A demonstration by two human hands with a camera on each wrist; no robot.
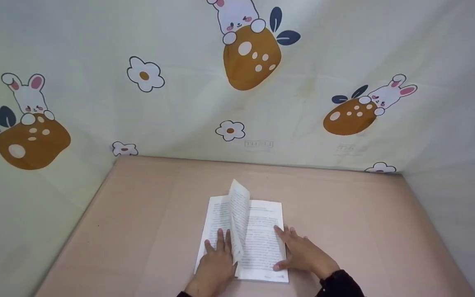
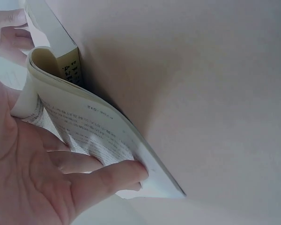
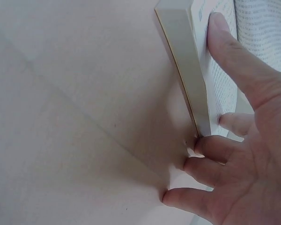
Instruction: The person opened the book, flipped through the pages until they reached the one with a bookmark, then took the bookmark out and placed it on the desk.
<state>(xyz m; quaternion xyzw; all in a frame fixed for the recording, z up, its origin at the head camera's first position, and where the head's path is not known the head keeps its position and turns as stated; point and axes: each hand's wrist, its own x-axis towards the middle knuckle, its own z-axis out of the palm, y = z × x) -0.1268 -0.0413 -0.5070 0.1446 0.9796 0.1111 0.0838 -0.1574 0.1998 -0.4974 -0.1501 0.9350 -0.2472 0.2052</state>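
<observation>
An open book (image 1: 264,243) with printed pages lies on the table, and one leaf (image 1: 239,214) stands up near its middle. My left hand (image 1: 217,264) rests on the left page with its fingers spread, beside the raised leaf. In the left wrist view, a fingertip presses the printed page (image 2: 84,126) near its outer edge. My right hand (image 1: 305,251) is at the book's right edge, its thumb and index finger touching the right page. The right wrist view shows the thick page block (image 3: 182,51), with the other fingertips down on the table beside it.
The table (image 1: 138,231) has a plain pinkish-beige cover. A pale cloth (image 1: 179,107) printed with rabbits, brown fruit and flowers stands behind it and along both sides. Dark sleeves (image 1: 340,284) show at the wrists.
</observation>
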